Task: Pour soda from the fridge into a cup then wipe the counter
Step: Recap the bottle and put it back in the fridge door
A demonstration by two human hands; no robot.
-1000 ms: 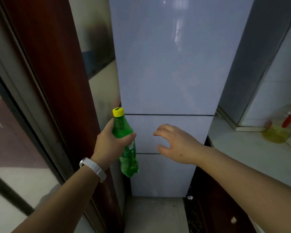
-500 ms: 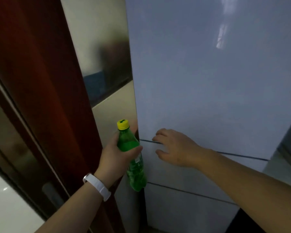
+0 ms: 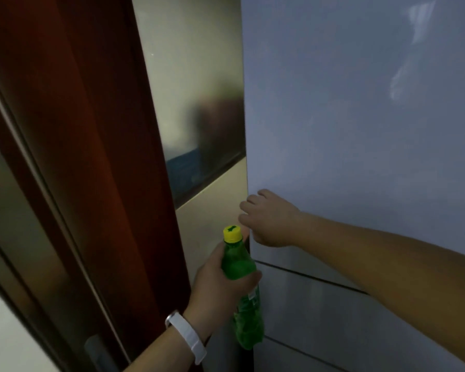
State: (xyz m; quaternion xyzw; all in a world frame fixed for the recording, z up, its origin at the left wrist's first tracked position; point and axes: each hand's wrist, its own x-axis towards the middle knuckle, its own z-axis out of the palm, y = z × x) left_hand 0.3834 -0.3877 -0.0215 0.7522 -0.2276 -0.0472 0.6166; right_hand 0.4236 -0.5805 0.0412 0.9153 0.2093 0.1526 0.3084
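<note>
A tall pale fridge [image 3: 360, 116] fills the frame from 12 to 4 o'clock, its glossy front split by 2 dark seams into 3 door panels. Its shiny steel side [image 3: 199, 103] faces 11 o'clock, beside a dark red wooden door frame [image 3: 91, 130] running from 10 to 7 o'clock. There is 1 green soda bottle [image 3: 239, 267] with 1 yellow cap [image 3: 232, 233], upright near 6 o'clock, just in front of the fridge's left edge. The left hand [image 3: 220, 288] grasps the bottle around its upper body; 1 white wristband [image 3: 187, 335] sits on that wrist. The right hand [image 3: 271, 218] has its fingers curled at the left edge of the top fridge door.
</note>
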